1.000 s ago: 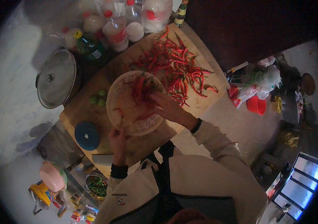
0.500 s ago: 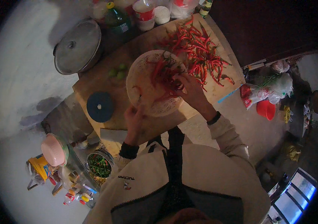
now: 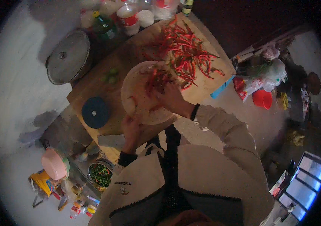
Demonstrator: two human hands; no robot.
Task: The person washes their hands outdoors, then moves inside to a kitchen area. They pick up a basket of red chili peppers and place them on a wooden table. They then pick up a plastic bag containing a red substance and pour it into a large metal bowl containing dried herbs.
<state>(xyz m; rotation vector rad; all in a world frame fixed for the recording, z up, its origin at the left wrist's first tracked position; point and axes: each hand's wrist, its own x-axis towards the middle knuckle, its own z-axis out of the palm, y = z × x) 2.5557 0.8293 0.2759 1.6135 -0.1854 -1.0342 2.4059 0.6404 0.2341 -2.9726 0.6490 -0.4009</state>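
Observation:
A pale round plastic basket [image 3: 129,88] stands on the wooden board, with its lattice pattern blurred. My left hand [image 3: 131,129] is closed on its near left rim. In the basket lies a heap of red chillies [image 3: 156,80], and a single one sits apart near the left side. My right hand [image 3: 176,100] reaches over the basket's right side, its fingers curled into this heap; motion blur partly hides the fingertips. Just beyond the basket, a large spread of loose red chillies [image 3: 188,54] covers the far right of the board.
On the wooden board [image 3: 124,56] are some green round fruits [image 3: 111,76], a dark blue round lid [image 3: 95,112] and a flat grey piece [image 3: 111,140]. A lidded pot [image 3: 69,56] and bottles [image 3: 127,17] stand behind. Lower left is a pot of green and red chillies [image 3: 101,175].
My right hand has moved left and inward over the basket, onto the chillies there. My left hand stays at the rim. The whole view has shifted somewhat.

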